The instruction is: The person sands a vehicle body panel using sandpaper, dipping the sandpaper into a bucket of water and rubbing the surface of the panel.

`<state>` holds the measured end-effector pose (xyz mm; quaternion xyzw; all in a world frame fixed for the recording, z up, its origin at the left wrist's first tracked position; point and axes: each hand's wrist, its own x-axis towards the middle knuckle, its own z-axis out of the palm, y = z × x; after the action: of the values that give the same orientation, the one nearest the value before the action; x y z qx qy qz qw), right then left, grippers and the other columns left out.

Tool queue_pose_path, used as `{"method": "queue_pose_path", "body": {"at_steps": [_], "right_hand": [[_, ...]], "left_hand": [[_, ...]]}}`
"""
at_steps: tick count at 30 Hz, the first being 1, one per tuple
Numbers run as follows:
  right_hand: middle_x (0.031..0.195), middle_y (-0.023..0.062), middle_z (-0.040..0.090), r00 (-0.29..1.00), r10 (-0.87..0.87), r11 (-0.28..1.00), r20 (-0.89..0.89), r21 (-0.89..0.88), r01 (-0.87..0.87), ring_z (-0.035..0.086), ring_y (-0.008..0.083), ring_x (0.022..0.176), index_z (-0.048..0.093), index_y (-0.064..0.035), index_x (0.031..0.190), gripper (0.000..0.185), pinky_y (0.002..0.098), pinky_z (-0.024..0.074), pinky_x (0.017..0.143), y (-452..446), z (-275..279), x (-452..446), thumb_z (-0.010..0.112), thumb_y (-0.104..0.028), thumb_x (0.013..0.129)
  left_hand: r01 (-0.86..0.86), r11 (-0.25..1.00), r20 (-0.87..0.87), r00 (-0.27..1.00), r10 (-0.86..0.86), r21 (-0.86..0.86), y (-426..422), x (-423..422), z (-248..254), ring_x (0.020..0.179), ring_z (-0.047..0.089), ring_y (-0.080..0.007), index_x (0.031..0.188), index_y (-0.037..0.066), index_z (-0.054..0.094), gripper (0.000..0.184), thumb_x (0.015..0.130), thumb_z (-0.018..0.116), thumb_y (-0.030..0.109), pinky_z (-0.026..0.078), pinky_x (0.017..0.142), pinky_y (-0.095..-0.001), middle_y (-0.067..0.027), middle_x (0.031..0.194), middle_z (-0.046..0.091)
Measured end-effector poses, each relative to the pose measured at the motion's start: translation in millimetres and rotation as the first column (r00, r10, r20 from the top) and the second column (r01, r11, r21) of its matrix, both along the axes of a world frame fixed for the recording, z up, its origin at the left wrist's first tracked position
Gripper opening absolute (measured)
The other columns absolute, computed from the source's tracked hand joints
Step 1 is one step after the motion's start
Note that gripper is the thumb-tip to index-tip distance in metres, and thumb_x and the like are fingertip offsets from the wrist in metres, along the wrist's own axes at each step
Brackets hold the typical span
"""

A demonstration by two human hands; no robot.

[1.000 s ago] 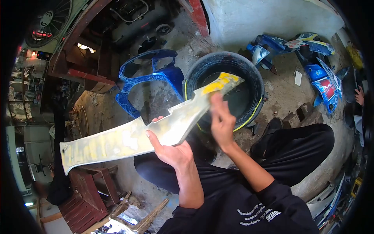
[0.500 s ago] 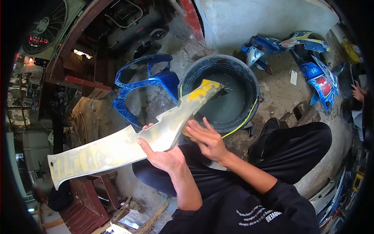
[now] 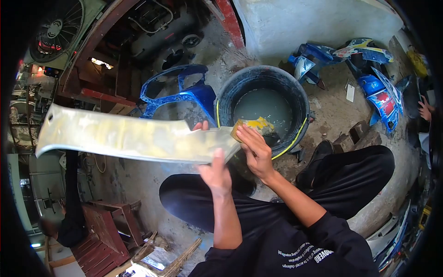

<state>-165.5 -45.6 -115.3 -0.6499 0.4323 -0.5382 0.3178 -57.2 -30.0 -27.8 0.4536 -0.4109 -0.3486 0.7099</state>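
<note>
The panel (image 3: 120,136), gripped by the left hand (image 3: 216,174), overlaps the tub (image 3: 302,99); the right hand (image 3: 255,152) presses a yellowish pad (image 3: 236,131), mostly hidden by its fingers.

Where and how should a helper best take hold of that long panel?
Probably take the panel by its wide end, from the person's left, thumb on its face, fingers beneath: that part looks flattish and juts out clear of the left hand and right hand.

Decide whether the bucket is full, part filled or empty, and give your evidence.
The bucket is part filled: cloudy water lies in it, and its dark inside walls show above the waterline.
</note>
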Motion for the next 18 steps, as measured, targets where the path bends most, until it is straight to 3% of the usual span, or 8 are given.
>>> {"method": "queue_pose_path", "body": {"at_steps": [1, 2, 5, 8, 12, 14, 16, 18], "right_hand": [[0.135, 0.0132, 0.067, 0.999, -0.022, 1.000, 0.029, -0.005, 0.022, 0.056, 0.0317, 0.135, 0.069, -0.0075, 0.131, 0.039, 0.0486, 0.0372, 0.116, 0.0, 0.0, 1.1, 0.065, -0.002, 0.093], [0.135, 0.0132, 0.067, 0.999, -0.023, 1.000, 0.032, -0.005, 0.023, 0.056, 0.0317, 0.135, 0.069, -0.0075, 0.131, 0.039, 0.0486, 0.0372, 0.116, 0.2, 0.1, 1.0, 0.065, -0.002, 0.093], [0.134, 0.0143, 0.067, 0.994, -0.061, 0.998, 0.095, 0.037, 0.058, 0.056, 0.0323, 0.135, 0.069, -0.0064, 0.130, 0.038, 0.0475, 0.0387, 0.115, -1.5, 2.2, -3.1, 0.064, 0.000, 0.093], [0.134, 0.0143, 0.067, 0.991, -0.069, 0.997, 0.118, 0.041, 0.065, 0.057, 0.0316, 0.134, 0.069, -0.0059, 0.129, 0.039, 0.0467, 0.0401, 0.114, -3.6, 6.9, -7.1, 0.063, 0.002, 0.092], [0.134, 0.0135, 0.067, 0.989, 0.004, 1.000, 0.146, 0.030, -0.008, 0.058, 0.0295, 0.133, 0.070, -0.0066, 0.128, 0.040, 0.0466, 0.0387, 0.115, -4.6, 9.3, -9.3, 0.064, 0.004, 0.091], [0.134, 0.0116, 0.067, 0.999, 0.028, 0.999, 0.035, -0.018, -0.027, 0.059, 0.0272, 0.133, 0.070, -0.0078, 0.128, 0.041, 0.0470, 0.0367, 0.116, 1.7, 14.7, -14.3, 0.066, 0.004, 0.089], [0.134, 0.0096, 0.068, 0.998, 0.022, 1.000, 0.060, 0.002, -0.022, 0.059, 0.0254, 0.133, 0.070, -0.0100, 0.129, 0.044, 0.0475, 0.0328, 0.118, 9.4, 18.0, -20.3, 0.068, 0.003, 0.087], [0.134, 0.0090, 0.068, 0.996, -0.037, 0.997, -0.077, -0.067, 0.032, 0.059, 0.0251, 0.133, 0.070, -0.0110, 0.129, 0.044, 0.0477, 0.0307, 0.119, 13.2, 17.6, -29.0, 0.070, 0.000, 0.087]], "left_hand": [[-0.003, 1.000, 0.014, 1.000, 0.003, 0.019, -2.4, -8.1, 1.3, 0.151, 0.028, -0.0377, 0.156, -0.003, 0.023, 0.084, 0.088, 0.069, 0.016, 0.033, 0.119, -0.0495, -0.0207, 0.159, 0.029], [-0.002, 1.000, 0.017, 1.000, 0.002, 0.019, -4.9, -10.4, -0.6, 0.151, 0.028, -0.0377, 0.156, -0.003, 0.023, 0.084, 0.088, 0.069, 0.016, 0.033, 0.119, -0.0495, -0.0207, 0.159, 0.029], [0.046, 0.999, 0.430, 0.902, -0.043, 0.005, -15.2, -6.9, -25.3, 0.147, 0.032, -0.0331, 0.155, -0.004, 0.025, 0.081, 0.087, 0.069, 0.008, 0.032, 0.118, -0.0457, -0.0210, 0.160, 0.027], [0.120, 0.990, 0.518, 0.853, -0.066, -0.071, -23.9, -9.9, -33.0, 0.138, 0.041, -0.0297, 0.146, -0.006, 0.037, 0.070, 0.085, 0.069, 0.005, 0.032, 0.117, -0.0450, -0.0219, 0.152, 0.036], [-0.058, 0.995, 0.522, 0.848, 0.091, -0.079, -27.1, -18.0, -53.3, 0.126, 0.048, -0.0298, 0.133, -0.007, 0.045, 0.051, 0.089, 0.063, 0.012, 0.032, 0.117, -0.0467, -0.0213, 0.135, 0.047], [-0.144, 0.980, 0.449, 0.873, 0.193, -0.141, -24.0, -12.4, -41.9, 0.119, 0.050, -0.0323, 0.124, -0.008, 0.047, 0.044, 0.090, 0.052, 0.019, 0.033, 0.115, -0.0508, -0.0195, 0.120, 0.051], [-0.196, 0.950, 0.315, 0.910, 0.268, -0.241, -24.7, -10.5, -19.6, 0.111, 0.053, -0.0346, 0.123, -0.008, 0.045, 0.051, 0.086, 0.048, 0.026, 0.038, 0.107, -0.0502, -0.0209, 0.117, 0.051], [-0.237, 0.907, 0.107, 0.951, 0.290, -0.349, -28.4, -14.9, 13.1, 0.102, 0.054, -0.0337, 0.127, -0.007, 0.041, 0.060, 0.083, 0.051, 0.032, 0.041, 0.097, -0.0444, -0.0218, 0.116, 0.050]]}}
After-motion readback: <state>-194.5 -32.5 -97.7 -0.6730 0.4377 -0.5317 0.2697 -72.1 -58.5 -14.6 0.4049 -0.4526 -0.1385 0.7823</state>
